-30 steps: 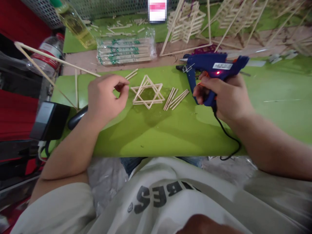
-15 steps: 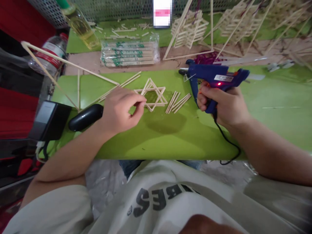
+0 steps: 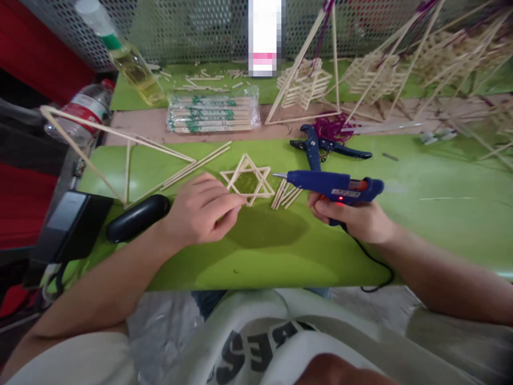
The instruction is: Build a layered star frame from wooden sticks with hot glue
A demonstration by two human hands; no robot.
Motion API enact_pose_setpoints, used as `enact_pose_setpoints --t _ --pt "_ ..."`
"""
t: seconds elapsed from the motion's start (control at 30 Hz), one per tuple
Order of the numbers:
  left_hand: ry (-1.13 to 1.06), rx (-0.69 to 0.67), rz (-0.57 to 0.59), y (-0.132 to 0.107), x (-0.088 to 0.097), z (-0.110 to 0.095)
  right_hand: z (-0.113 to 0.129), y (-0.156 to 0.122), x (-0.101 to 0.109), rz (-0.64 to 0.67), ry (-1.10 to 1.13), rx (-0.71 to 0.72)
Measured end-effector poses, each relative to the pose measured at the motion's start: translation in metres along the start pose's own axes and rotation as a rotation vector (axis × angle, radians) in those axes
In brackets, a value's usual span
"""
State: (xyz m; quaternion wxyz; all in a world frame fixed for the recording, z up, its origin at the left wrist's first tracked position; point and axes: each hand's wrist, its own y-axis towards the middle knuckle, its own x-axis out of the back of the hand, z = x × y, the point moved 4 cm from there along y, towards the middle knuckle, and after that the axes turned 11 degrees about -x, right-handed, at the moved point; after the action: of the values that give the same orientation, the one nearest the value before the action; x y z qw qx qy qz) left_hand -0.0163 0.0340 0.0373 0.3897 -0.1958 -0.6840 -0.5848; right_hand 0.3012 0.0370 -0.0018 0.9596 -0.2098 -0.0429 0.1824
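Observation:
My right hand [image 3: 348,216] grips a blue hot glue gun [image 3: 320,183] with a lit red light; its metal nozzle points left, close to the star's right side. My left hand [image 3: 208,208] is closed in a pinch at the lower left edge of a six-pointed star of thin wooden sticks [image 3: 260,184], which lies flat. The thumb and index fingertips meet at the star's lower bar, and the fingers cover its lower left corner. Several short cut sticks [image 3: 285,195] lie between the star and the glue gun, partly behind the nozzle.
Blue-handled cutters [image 3: 310,147] lie beyond the glue gun beside purple string [image 3: 334,128]. Packaged chopsticks [image 3: 214,113], an oil bottle [image 3: 138,75] and stick lanterns [image 3: 306,83] stand along the back. A stick triangle [image 3: 128,171], a black case [image 3: 138,218] and an adapter [image 3: 70,224] are at left.
The glue gun has moved left and toward me, its nozzle now near the star; the cutters behind it are uncovered. My left hand stays at the star. The view has tilted up slightly.

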Motion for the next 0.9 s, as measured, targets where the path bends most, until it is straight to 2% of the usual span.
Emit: enact_pose_setpoints --t 0.13,0.27,0.43,0.57,0.77,0.9 --pt "-0.022 0.020 0.033 -0.002 0.003 0.008 -0.001 -0.007 0.002 -0.041 -0.041 -0.013" --pt "-0.071 0.035 0.044 -0.005 0.005 0.011 -0.007 -0.016 0.002 -0.148 0.031 -0.129" --pt "-0.160 0.059 0.081 -0.008 0.009 0.012 -0.016 -0.019 0.000 -0.065 0.121 -0.276" --pt "-0.160 0.068 0.073 -0.011 0.012 0.015 -0.021 -0.016 0.007 -0.102 0.126 -0.352" --pt "-0.151 0.131 0.024 -0.010 0.015 0.018 -0.002 -0.023 0.006 -0.104 0.088 -0.296" --pt "-0.116 0.081 -0.035 -0.009 0.019 0.010 0.015 -0.027 0.000 -0.116 0.108 -0.243"
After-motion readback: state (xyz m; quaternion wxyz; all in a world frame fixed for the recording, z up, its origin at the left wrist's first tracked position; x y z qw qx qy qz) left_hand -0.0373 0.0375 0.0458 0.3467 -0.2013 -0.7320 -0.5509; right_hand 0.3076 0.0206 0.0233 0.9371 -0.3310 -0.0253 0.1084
